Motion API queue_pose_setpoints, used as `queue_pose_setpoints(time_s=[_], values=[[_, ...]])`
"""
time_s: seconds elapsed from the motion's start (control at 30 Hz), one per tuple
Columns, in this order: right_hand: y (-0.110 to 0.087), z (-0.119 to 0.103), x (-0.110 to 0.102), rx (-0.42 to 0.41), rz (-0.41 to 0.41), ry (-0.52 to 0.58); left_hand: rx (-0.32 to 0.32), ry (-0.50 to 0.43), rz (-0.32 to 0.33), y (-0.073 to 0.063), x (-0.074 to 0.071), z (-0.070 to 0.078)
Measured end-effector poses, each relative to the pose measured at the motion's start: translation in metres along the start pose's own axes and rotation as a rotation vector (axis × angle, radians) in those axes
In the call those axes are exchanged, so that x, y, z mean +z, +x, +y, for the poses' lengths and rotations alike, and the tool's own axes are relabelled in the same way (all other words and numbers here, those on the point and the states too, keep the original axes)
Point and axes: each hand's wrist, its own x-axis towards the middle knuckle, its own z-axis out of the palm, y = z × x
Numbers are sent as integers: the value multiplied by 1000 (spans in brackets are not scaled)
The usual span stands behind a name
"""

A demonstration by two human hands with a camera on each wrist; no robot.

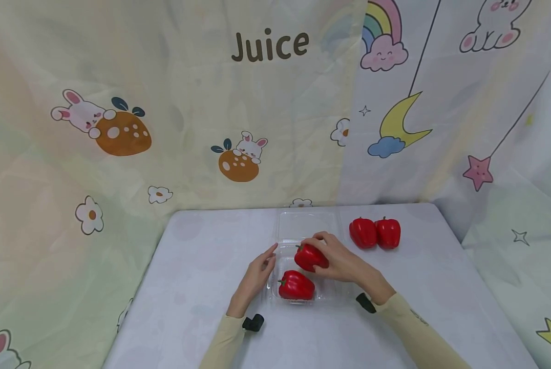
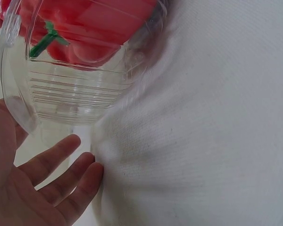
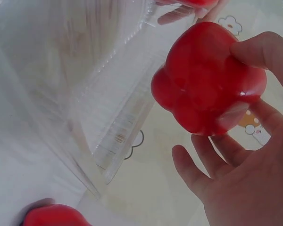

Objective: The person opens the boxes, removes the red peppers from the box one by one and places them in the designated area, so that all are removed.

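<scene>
A red bell pepper is gripped between the thumb and fingers of my right hand, over the back part of a clear plastic clamshell box. A second red bell pepper lies on its side in the front of the box, its green stem pointing left. My left hand is beside the box's left side, fingers extended. In the left wrist view, that hand has its fingers spread near the clear wall, and the thumb is partly behind the rim. The right wrist view shows the held pepper from its lobed end.
Two more red bell peppers stand side by side at the back right of the white table. The box's open lid lies toward the back edge. A printed cloth hangs behind the table.
</scene>
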Motion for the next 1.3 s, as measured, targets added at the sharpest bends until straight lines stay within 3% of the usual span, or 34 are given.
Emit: queue_pose_setpoints(time_s=[1.3], values=[[-29,25,-10,76,197,101,-3,-11,6,0,1,-2]])
